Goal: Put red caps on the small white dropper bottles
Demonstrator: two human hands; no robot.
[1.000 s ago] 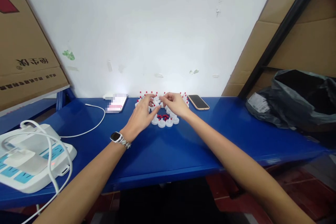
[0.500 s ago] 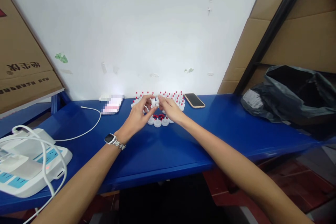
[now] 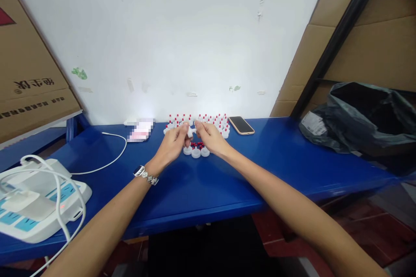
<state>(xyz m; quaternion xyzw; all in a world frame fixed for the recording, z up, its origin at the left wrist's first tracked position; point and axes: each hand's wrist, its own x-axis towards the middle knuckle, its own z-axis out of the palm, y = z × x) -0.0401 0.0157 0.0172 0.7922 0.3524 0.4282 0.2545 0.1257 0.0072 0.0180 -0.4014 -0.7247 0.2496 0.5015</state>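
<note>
My left hand (image 3: 173, 143) is closed round a small white plastic nozzle cap (image 3: 190, 131), held sideways just above the table. The thumb and fingers of my right hand (image 3: 209, 136) pinch the narrow spout end of the same piece. Whether a red tip is hidden in that pinch I cannot make out. Just below the hands lies a small pile of loose red tips (image 3: 197, 144). In front of it stand several white nozzle caps (image 3: 195, 153) without red tips. Behind my hands are rows of white caps with red tips (image 3: 225, 130), partly covered by my fingers.
A phone (image 3: 241, 125) lies right of the caps on the blue table (image 3: 195, 190). To the left are a blurred pink-and-white item (image 3: 140, 130), a white cable (image 3: 121, 152) and a power strip (image 3: 69, 207). A dark plastic bag (image 3: 344, 117) sits at the right, cardboard (image 3: 373, 47) behind it.
My left fingers have closed further round the cap, and the cap has turned so its spout points to my right hand. The view has shifted slightly.
</note>
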